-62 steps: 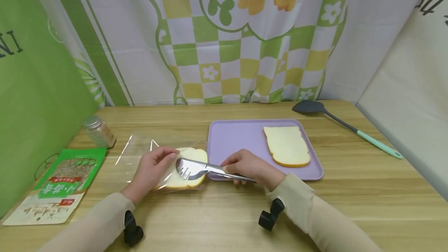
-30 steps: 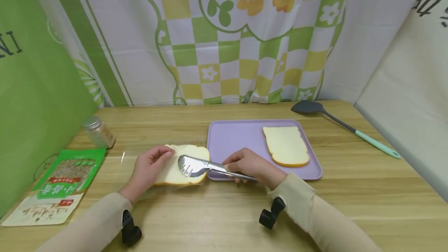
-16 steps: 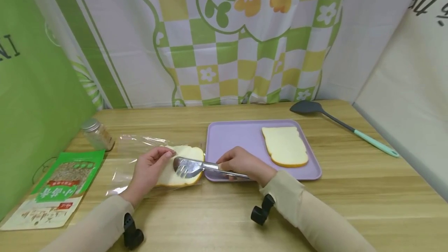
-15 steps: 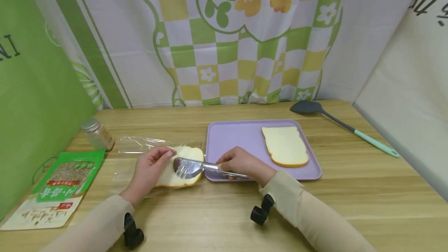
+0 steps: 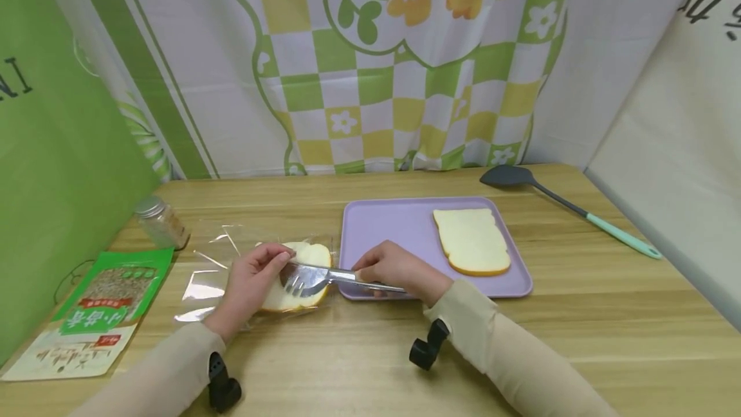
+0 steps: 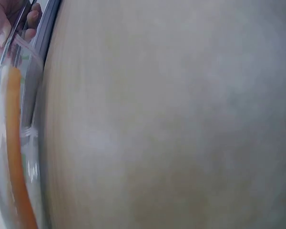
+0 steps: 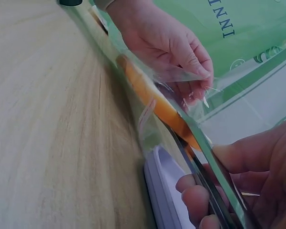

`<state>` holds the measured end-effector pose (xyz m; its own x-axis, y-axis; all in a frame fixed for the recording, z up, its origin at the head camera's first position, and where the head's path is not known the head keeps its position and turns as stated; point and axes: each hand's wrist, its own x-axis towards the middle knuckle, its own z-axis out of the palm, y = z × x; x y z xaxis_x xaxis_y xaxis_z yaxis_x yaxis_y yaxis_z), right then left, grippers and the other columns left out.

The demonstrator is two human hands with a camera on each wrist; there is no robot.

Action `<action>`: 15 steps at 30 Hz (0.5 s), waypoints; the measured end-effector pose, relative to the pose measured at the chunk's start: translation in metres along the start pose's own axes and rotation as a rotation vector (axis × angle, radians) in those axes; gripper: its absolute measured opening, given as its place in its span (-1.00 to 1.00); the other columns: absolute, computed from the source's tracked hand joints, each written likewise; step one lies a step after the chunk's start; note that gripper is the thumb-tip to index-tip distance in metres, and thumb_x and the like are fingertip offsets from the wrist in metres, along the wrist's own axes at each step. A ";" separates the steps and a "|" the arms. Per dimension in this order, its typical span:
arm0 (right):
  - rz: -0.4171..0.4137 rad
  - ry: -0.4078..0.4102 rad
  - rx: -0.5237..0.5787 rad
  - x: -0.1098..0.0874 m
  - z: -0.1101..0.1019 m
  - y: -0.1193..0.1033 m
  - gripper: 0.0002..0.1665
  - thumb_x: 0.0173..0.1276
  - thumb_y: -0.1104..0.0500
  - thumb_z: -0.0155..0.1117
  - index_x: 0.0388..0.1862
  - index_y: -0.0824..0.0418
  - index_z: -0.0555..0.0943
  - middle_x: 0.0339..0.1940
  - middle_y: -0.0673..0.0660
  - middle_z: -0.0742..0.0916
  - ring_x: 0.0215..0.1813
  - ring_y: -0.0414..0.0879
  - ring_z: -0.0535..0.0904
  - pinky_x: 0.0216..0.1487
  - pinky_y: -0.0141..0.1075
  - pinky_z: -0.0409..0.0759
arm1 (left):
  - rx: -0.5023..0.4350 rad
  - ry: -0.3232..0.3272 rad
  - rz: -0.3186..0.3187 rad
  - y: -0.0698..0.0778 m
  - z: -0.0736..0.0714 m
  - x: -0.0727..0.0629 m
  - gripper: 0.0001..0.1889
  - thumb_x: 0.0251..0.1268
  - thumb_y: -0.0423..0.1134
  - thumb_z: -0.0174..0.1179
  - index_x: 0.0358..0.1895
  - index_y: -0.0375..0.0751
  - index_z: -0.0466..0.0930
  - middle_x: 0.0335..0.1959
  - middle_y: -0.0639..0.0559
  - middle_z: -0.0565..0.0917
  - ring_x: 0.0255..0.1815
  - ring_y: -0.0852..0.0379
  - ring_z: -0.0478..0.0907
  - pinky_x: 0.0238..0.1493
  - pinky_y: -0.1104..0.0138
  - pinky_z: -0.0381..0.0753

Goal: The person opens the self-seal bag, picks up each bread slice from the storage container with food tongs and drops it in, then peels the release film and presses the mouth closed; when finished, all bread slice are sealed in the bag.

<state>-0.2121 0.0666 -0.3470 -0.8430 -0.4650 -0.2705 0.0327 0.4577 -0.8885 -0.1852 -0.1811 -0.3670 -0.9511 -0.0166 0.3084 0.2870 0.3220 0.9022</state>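
My left hand (image 5: 251, 282) pinches the edge of a clear plastic bag (image 5: 204, 285) between thumb and fingertips; the right wrist view shows this film lifted. A bread slice (image 5: 315, 256) with a golden crust lies partly inside the bag, its left part hidden behind my hand. My right hand (image 5: 399, 269) holds metal tongs (image 5: 341, 277) by the handle, the slotted head lying across the slice's top face. In the right wrist view the slice (image 7: 155, 105) sits between the tong arms, close above the table. A second bread slice (image 5: 473, 242) rests on the purple tray (image 5: 382, 224).
Left of the bag lie a green seasoning packet (image 5: 110, 295) and a spice jar (image 5: 162, 222) with a silver lid. At the back right is a spatula (image 5: 567, 206) with a grey head and mint handle. A patterned curtain (image 5: 376, 82) hangs behind the table.
The tongs and the slice have shifted slightly left, deeper into the bag, and the right hand has followed. My left hand keeps its pinch on the film, which has crumpled and moved.
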 end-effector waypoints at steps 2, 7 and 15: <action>0.000 0.000 -0.002 0.001 0.002 0.000 -0.77 0.21 0.32 0.17 -0.18 0.34 0.67 -0.58 0.06 0.66 -0.68 -0.20 0.43 -0.63 -0.44 0.39 | 0.015 -0.002 -0.002 -0.001 0.000 0.000 -0.89 0.23 -0.42 0.16 -0.29 -0.46 0.59 -0.29 -0.23 0.66 -0.32 0.36 0.57 -0.25 0.51 0.57; 0.002 -0.005 0.001 0.001 0.005 0.001 -0.79 0.22 0.32 0.17 -0.20 0.37 0.66 -0.56 0.06 0.66 -0.67 -0.21 0.43 -0.63 -0.44 0.40 | 0.083 0.028 -0.033 -0.004 -0.003 0.000 -0.89 0.23 -0.39 0.17 -0.28 -0.41 0.61 -0.26 -0.20 0.66 -0.29 0.42 0.53 -0.21 0.57 0.53; -0.026 -0.022 -0.104 -0.002 -0.001 -0.002 -0.81 0.18 0.22 0.17 -0.38 0.33 0.66 -0.73 0.04 0.59 -0.67 -0.20 0.44 -0.61 -0.43 0.38 | 0.094 0.021 -0.051 -0.002 -0.005 0.000 -0.88 0.26 -0.40 0.14 -0.25 -0.40 0.61 -0.28 -0.15 0.66 -0.36 0.39 0.50 -0.31 0.53 0.52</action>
<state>-0.2105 0.0672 -0.3442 -0.8308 -0.4936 -0.2572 -0.0456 0.5210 -0.8523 -0.1856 -0.1868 -0.3676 -0.9614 -0.0544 0.2696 0.2251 0.4077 0.8849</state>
